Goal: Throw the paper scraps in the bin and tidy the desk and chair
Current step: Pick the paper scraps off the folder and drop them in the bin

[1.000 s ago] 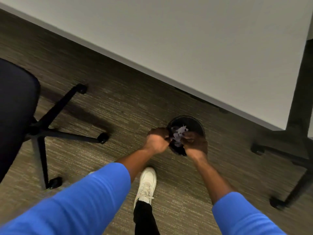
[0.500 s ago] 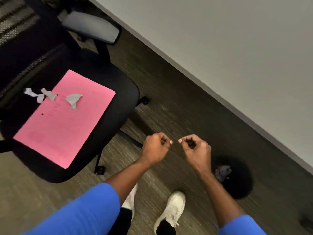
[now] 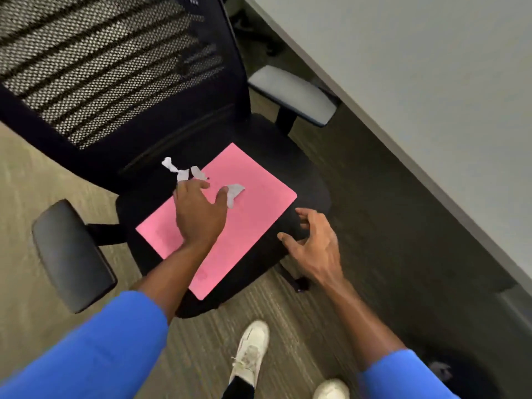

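Note:
A pink sheet (image 3: 253, 203) lies on the seat of a black office chair (image 3: 313, 180). White paper scraps (image 3: 178, 169) rest at the sheet's far edge, and another scrap (image 3: 235, 192) lies on the pink sheet. My left hand (image 3: 198, 211) hovers over the sheet with fingers spread, its thumb beside that scrap and its fingertips near the far scraps. My right hand (image 3: 313, 246) is open over the seat's right front edge, holding nothing. The black bin (image 3: 472, 378) with scraps inside shows at the bottom right corner.
The chair's mesh backrest (image 3: 109, 67) fills the upper left, with armrests at the left (image 3: 72, 254) and the upper right (image 3: 290, 95). A grey desk top (image 3: 431, 96) runs along the right. My white shoes (image 3: 250, 352) stand on the carpet below the seat.
The view swung from the bin to the chair. Both hands dropped scraps into the bin, came away loosely closed and empty, then opened; my left hand reached over the pink sheet.

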`<state>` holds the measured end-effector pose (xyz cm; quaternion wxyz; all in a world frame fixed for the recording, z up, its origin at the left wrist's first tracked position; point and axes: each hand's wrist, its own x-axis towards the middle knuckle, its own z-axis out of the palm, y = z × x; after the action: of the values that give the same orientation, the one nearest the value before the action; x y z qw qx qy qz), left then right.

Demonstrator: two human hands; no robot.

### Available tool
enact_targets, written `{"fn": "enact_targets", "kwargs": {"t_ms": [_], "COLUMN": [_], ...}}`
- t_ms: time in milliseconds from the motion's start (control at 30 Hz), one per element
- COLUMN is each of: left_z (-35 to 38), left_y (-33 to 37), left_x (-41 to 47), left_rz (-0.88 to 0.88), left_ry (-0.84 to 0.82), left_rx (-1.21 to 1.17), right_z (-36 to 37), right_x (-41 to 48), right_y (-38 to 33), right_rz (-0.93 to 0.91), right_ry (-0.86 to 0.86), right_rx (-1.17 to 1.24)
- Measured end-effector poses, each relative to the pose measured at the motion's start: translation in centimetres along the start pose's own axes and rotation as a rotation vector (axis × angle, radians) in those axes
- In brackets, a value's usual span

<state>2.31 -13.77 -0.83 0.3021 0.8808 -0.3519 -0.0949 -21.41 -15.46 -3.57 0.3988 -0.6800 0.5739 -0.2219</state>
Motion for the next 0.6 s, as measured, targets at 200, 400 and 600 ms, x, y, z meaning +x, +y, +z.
{"fn": "enact_targets", "kwargs": {"t_ms": [200, 400, 600], "left_z": [0.4, 1.8, 2.1], "left_y": [-3.8, -5.3, -8.3], "left_x": [7.0, 11.6, 14.9], "left_rz": [-0.110, -0.144, -0.127], "left_ry": [-0.048, -0.216, -0.272], "left_rx": [0.195, 0.327, 0.292], "right_z": [4.7, 8.1, 10.6], "right_x": [4.1, 6.8, 8.3], "right_y": [-4.0, -7.3, -8.0], "right_rz": [-0.090, -0.112, -0.164], "right_ry": [-0.190, -0.273, -0.297], "right_rx": [-0.164, -0.270, -0.351]}}
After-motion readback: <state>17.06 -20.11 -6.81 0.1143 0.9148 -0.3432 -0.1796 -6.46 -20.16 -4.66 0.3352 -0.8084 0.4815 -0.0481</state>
